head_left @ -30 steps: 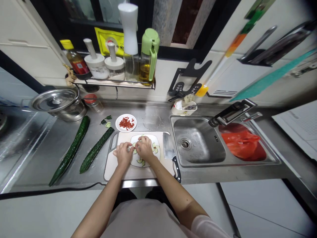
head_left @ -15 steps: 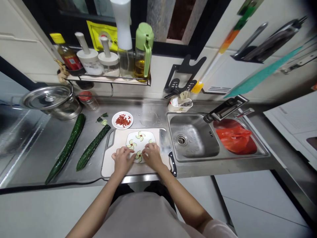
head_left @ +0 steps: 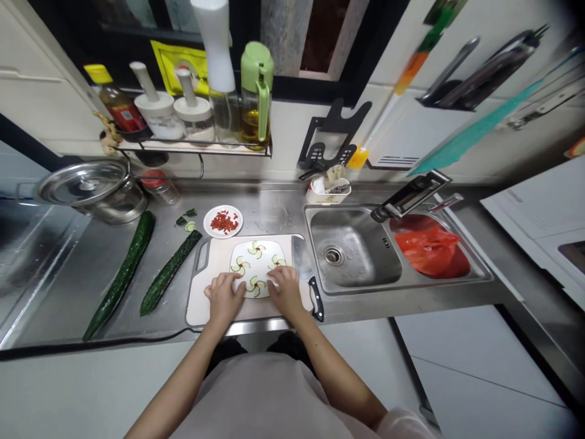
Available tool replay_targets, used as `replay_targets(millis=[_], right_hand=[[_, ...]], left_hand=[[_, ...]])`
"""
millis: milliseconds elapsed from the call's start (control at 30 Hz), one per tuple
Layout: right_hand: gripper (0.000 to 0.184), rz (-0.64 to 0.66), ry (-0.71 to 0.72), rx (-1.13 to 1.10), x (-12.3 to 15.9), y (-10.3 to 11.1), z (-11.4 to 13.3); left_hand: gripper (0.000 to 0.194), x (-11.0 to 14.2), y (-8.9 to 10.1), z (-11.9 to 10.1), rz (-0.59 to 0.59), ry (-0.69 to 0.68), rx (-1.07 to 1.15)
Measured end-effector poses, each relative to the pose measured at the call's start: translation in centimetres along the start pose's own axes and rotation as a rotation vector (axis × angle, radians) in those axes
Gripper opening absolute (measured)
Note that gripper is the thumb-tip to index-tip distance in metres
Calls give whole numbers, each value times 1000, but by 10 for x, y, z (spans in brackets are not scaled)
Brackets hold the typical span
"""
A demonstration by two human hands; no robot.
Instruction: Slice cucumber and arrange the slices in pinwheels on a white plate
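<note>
A white square plate lies on the cutting board, bearing several flower shapes of curved cucumber slices with red centres. My left hand is at the plate's lower left edge, thumb and fingers apart. My right hand is at the lower right edge, its fingers also apart, near the right-hand flower. Between the hands lies the nearest cucumber flower. Neither hand visibly holds anything; whether the fingertips touch the plate rim is hard to make out. A knife with a black handle rests along the board's right side.
Two cucumbers, one whole and one cut, lie to the left. Behind the board stands a small dish of red berries, near some cucumber scraps. A steel sink is on the right, a lidded pot at the back left.
Both hands have drawn slightly apart, away from the nearest flower toward the plate's edges. The whole view has shifted a little; the flowers keep their places on the plate.
</note>
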State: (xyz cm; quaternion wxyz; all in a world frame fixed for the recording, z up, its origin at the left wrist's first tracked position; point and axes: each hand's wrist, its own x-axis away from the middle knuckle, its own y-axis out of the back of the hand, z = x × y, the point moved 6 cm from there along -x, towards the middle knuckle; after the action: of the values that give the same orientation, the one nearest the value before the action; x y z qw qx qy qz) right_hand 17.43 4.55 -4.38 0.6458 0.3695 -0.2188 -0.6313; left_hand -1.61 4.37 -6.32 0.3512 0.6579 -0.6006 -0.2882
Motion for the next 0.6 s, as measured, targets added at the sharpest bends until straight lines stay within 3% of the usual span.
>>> replay_targets(millis=[100, 200, 333, 467, 600], right_hand=[[23, -157, -181, -107, 11, 25, -23], [27, -193, -462, -237, 29, 30, -56], [34, -96, -628, -430, 41, 8, -78], [37, 20, -725, -602, 37, -20, -79], [36, 68, -770, -685, 29, -30, -78]], left_hand=[[33, 1, 7, 20, -30, 60, 167], [47, 4, 6, 43, -15, 182, 368], [56, 9, -11, 60, 71, 303, 591], [59, 10, -35, 64, 145, 374, 739], [50, 8, -48, 61, 165, 432, 865]])
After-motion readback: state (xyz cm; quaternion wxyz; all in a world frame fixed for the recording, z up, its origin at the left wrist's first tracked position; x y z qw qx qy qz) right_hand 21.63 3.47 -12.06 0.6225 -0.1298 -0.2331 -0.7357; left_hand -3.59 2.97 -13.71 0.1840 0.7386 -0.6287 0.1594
